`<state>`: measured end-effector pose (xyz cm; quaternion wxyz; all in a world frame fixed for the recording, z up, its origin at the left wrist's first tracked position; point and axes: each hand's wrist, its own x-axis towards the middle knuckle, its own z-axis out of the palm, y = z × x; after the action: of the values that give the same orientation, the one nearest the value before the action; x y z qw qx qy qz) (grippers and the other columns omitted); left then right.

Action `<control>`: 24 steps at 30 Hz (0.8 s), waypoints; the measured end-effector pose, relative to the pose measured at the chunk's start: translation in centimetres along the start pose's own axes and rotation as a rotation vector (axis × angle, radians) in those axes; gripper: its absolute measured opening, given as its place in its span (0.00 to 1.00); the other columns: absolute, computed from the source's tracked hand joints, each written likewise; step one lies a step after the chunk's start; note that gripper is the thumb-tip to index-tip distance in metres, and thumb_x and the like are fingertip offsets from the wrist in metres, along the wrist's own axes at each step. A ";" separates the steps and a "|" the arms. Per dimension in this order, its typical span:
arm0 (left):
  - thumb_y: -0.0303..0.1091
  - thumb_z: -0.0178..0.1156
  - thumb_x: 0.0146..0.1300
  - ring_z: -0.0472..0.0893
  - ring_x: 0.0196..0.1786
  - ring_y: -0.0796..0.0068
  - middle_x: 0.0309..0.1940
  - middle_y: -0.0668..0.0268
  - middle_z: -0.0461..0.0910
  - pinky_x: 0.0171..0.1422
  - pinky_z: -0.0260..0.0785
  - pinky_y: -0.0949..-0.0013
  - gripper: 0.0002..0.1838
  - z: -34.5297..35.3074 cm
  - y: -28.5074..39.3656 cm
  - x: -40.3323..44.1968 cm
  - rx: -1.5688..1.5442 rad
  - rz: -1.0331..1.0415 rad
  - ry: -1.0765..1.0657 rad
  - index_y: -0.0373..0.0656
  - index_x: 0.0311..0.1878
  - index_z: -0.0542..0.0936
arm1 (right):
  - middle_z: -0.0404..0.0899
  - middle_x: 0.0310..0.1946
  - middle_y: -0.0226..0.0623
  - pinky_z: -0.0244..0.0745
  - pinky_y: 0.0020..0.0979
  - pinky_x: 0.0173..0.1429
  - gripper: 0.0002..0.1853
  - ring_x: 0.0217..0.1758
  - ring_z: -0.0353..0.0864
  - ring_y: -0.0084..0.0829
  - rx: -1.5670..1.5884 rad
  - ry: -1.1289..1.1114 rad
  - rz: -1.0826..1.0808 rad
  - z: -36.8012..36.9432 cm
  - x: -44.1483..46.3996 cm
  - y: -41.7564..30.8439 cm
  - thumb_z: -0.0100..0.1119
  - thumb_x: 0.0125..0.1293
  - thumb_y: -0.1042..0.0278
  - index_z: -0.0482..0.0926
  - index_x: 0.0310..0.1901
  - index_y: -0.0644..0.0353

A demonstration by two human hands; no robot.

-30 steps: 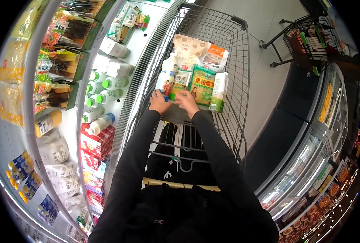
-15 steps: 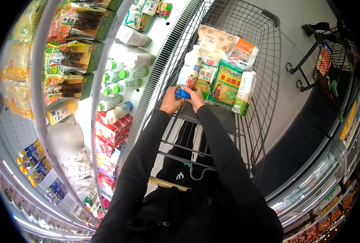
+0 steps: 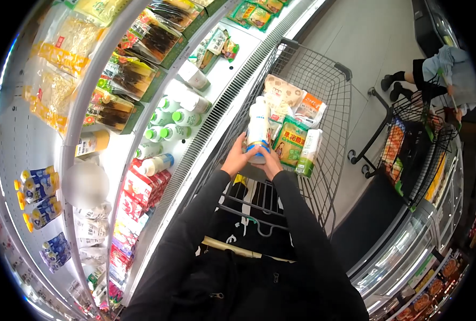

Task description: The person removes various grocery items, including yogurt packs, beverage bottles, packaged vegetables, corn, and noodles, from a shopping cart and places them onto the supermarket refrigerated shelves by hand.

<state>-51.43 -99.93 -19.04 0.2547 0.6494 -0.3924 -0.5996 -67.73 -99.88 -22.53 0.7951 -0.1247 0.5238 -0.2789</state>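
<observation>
Take the white, blue-ended plastic bottle [image 3: 259, 122] as the dial's centre, twelve straight ahead of the shopper: from here I see the left hand [image 3: 239, 157] on it at seven, the right hand [image 3: 272, 162] at five. In the grey wire cart [image 3: 343, 71], a beige printed bag [image 3: 282, 91] lies at one, an orange-and-white pouch [image 3: 310, 110] towards three, a green-and-yellow packet [image 3: 290, 142] at four, a white-and-green carton [image 3: 310, 154] just beyond it. Green-capped white bottles [image 3: 183, 117] stand shelved at nine, red boxes [image 3: 143, 184] at eight; another black wire cart [image 3: 422, 184] sits past three.
</observation>
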 end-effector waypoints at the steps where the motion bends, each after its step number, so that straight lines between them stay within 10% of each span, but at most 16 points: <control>1: 0.44 0.67 0.70 0.68 0.74 0.57 0.76 0.45 0.61 0.73 0.66 0.60 0.48 0.0 1.4 -0.7 -0.194 -0.020 -0.044 0.34 0.81 0.49 | 0.75 0.61 0.38 0.80 0.40 0.60 0.36 0.61 0.79 0.34 -0.037 -0.022 -0.038 0.2 -1.9 -0.3 0.66 0.69 0.53 0.63 0.73 0.57; 16: 0.41 0.79 0.52 0.82 0.60 0.64 0.56 0.56 0.82 0.66 0.74 0.61 0.43 -8.5 15.6 -16.1 -0.972 0.631 -0.222 0.35 0.68 0.70 | 0.74 0.56 0.52 0.74 0.42 0.64 0.55 0.59 0.78 0.50 -1.034 0.162 -1.091 13.5 -24.1 -4.7 0.84 0.44 0.61 0.62 0.72 0.66; 24: 0.63 0.72 0.53 0.84 0.55 0.59 0.49 0.54 0.82 0.59 0.81 0.58 0.44 -13.8 14.8 -21.3 -1.310 0.797 -0.302 0.37 0.62 0.73 | 0.69 0.60 0.52 0.71 0.50 0.63 0.57 0.62 0.73 0.51 -1.214 0.011 -1.558 18.7 -28.1 -2.4 0.88 0.42 0.49 0.63 0.70 0.62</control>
<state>-40.42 -92.80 7.27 0.7262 0.0882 -0.1922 -0.6542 -59.91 -87.48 7.97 0.1879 -0.8202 0.3530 -0.4090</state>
